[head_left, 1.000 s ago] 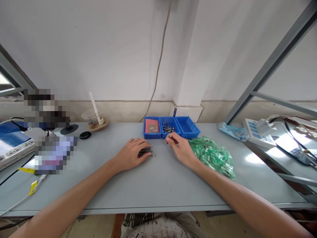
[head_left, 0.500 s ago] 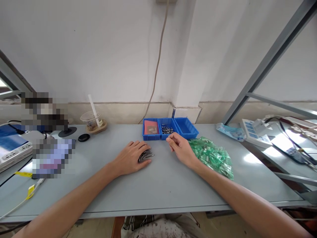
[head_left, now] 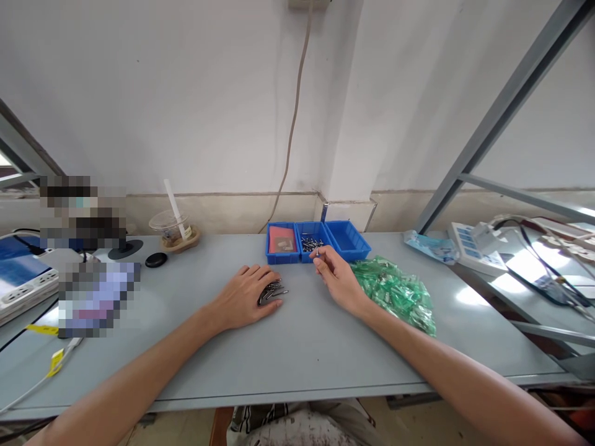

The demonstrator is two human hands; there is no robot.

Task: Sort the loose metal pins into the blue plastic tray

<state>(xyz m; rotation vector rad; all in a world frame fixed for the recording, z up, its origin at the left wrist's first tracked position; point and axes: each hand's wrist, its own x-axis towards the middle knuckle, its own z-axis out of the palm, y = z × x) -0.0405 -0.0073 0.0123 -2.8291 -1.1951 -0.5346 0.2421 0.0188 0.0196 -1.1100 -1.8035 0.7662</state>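
My left hand (head_left: 251,295) rests on the table with its fingers curled around a bunch of thin, dark, screw-like metal pieces (head_left: 271,291); their ends stick out between thumb and fingers. My right hand (head_left: 338,276) is closed in a pinch, with a small screw-like metal piece (head_left: 317,253) at its fingertips. This pinch is just in front of the middle blue bin (head_left: 304,255), where many similar shiny pieces (head_left: 312,243) lie. Part of that bin's front is hidden by the right hand.
Left of the middle bin, a blue bin (head_left: 282,259) holds a reddish packet (head_left: 281,239). At its right stands another blue bin (head_left: 348,240). Green plastic bags (head_left: 395,296) lie beside my right forearm. A clear cup (head_left: 170,224), a black round lid (head_left: 156,259) and power strips (head_left: 476,251) are farther out.
My right fingertips have turned slightly, so the small metal piece between them shows more clearly. The left hand keeps its place on its bunch. The whole view has shifted a little.
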